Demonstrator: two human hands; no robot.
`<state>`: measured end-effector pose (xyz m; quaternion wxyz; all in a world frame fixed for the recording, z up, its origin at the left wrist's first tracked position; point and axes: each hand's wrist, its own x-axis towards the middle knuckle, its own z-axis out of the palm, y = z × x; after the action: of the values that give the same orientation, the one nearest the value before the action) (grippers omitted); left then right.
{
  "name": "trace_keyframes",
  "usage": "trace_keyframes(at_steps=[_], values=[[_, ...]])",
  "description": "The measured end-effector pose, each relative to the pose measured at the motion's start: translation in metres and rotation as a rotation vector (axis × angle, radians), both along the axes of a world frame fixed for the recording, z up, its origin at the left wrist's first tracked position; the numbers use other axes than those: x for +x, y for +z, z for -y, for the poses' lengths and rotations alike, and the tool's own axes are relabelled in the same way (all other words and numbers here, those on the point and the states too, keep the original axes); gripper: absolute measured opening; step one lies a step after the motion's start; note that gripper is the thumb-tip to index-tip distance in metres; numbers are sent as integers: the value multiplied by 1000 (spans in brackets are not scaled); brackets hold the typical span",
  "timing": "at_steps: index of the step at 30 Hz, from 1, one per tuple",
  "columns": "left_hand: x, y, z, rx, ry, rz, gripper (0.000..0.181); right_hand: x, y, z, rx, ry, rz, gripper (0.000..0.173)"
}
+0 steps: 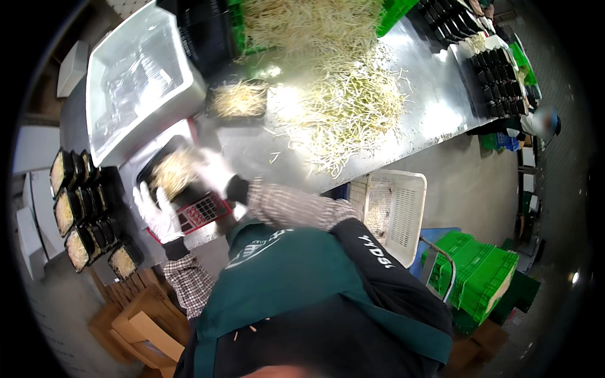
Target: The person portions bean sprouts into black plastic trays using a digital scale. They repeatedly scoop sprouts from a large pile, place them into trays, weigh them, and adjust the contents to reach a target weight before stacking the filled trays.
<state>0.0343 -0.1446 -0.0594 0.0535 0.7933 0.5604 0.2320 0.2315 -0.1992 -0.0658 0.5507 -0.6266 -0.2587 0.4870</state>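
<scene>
A black plastic tray (145, 169) heaped with bean sprouts (176, 173) rests on a weighing scale with a red-edged keypad (202, 211). My left hand (158, 215), in a white glove, is at the tray's near left side, fingers spread. Blurred by motion, my right hand (215, 170), also white-gloved, is at the sprouts' right side; whether it holds any cannot be told. Another black tray of sprouts (240, 99) sits on the metal table beyond. A large loose heap of sprouts (354, 111) spreads on the table at the right, running back to a green crate (394, 16).
A white bin (189, 94) with clear plastic inside stands behind the scale. Filled black trays (66, 212) are stacked at the left. A white plastic basket (399, 217) and green crates (472, 269) stand right of me; cardboard boxes (146, 326) lie below left. A person (529, 125) is at the far right.
</scene>
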Motion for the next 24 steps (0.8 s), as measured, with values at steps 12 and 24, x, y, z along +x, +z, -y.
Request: trace_keyframes(at_steps=[12, 24], values=[[283, 4, 93, -563, -456, -124, 54, 337, -50, 147, 18, -368, 525, 70], [491, -108, 6, -447, -287, -203, 109, 531, -77, 46, -465, 448, 1283, 109]])
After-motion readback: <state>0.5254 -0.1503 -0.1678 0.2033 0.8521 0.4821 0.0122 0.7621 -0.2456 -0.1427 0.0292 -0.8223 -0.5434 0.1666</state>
